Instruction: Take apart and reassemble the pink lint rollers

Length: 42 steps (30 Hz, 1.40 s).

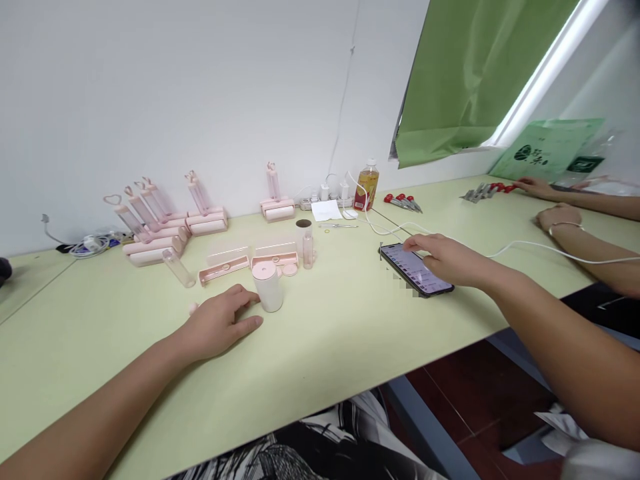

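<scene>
My left hand (223, 323) lies on the table with its fingers loosely apart. Its fingertips are beside the base of an upright white roll (270, 295) with a pink end cap; I cannot tell if they touch. Over a phone (419, 270) with a lit screen, my right hand (443, 257) stretches its fingers out, a fingertip at the screen's upper part. Behind the white roll are two opened pink cases (224, 268), a clear pink tube (309, 251) and another white roll (303, 229). Another clear tube (179, 268) lies to the left.
Assembled pink lint rollers (207, 222) stand along the wall. A drink bottle (367, 187), chargers with white cables (345, 193) and red-handled tools (403, 202) are at the back. To the right, another person's hands (559, 217) rest near more red-handled tools (487, 192).
</scene>
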### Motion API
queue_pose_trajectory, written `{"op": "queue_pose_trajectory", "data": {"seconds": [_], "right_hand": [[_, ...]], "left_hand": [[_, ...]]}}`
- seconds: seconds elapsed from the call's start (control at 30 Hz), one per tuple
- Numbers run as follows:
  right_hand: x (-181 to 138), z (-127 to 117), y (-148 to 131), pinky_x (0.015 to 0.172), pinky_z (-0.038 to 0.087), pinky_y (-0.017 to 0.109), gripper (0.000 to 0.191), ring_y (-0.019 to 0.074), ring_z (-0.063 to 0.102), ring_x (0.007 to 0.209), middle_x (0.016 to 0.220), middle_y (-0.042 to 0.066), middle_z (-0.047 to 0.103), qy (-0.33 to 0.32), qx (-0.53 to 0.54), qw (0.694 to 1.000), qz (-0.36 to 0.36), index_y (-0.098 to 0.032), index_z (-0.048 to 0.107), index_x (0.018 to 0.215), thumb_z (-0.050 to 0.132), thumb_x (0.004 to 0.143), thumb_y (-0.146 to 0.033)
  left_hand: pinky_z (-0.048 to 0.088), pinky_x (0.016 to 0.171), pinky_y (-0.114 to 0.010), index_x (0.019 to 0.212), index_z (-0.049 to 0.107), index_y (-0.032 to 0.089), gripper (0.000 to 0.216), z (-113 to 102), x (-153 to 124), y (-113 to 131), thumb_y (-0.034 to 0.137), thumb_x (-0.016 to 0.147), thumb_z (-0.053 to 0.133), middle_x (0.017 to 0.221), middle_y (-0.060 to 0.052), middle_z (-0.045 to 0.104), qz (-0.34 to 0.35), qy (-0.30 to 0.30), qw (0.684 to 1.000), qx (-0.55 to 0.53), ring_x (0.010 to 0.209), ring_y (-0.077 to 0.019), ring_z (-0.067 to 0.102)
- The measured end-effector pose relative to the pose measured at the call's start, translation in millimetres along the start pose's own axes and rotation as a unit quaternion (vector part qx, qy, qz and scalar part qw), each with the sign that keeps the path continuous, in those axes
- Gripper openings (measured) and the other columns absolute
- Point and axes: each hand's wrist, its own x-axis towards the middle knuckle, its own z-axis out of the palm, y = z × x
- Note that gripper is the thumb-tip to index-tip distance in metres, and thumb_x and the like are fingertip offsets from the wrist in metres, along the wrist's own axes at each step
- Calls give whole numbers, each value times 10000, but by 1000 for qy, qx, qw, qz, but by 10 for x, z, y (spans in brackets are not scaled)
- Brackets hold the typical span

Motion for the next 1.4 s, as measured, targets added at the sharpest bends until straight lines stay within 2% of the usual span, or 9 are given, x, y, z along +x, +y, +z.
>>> {"op": "queue_pose_trajectory", "data": {"seconds": [0.47, 0.7, 1.2, 1.4], "right_hand": [[119, 77, 116, 989, 426, 431, 542, 307, 511, 1216, 1254, 45, 648, 1, -8, 1000, 4, -234, 530, 1208, 443, 684, -128], [134, 74, 92, 965, 453, 420, 500, 296, 535, 1192, 1236, 24, 659, 3, -9, 1000, 2, -262, 550, 1160, 450, 687, -138], [159, 67, 109, 967, 439, 416, 501, 295, 521, 1200, 1253, 28, 650, -13, -9, 1000, 3, -243, 521, 1182, 436, 701, -132], [158, 65, 96, 941, 453, 414, 495, 297, 527, 1193, 1251, 24, 655, -10, -14, 1000, 0, -249, 522, 1179, 443, 703, -138]], "left_hand": [[420, 677, -283, 1192, 584, 288, 392, 4, 7, 3, 495, 884, 457, 1028, -21, 597, -4, -3, 1000, 4, 803, -179, 578], [418, 685, -286, 1192, 584, 292, 394, 2, 8, -8, 500, 884, 450, 1025, -24, 600, -2, -2, 1000, -1, 808, -183, 580], [427, 713, -280, 1184, 590, 295, 394, 9, 13, -22, 505, 883, 447, 1055, -22, 609, 0, 2, 1000, 7, 862, -193, 591], [422, 680, -280, 1189, 593, 290, 408, 13, 13, -27, 508, 877, 446, 1031, -28, 610, -4, 2, 1000, 4, 829, -191, 589]]}}
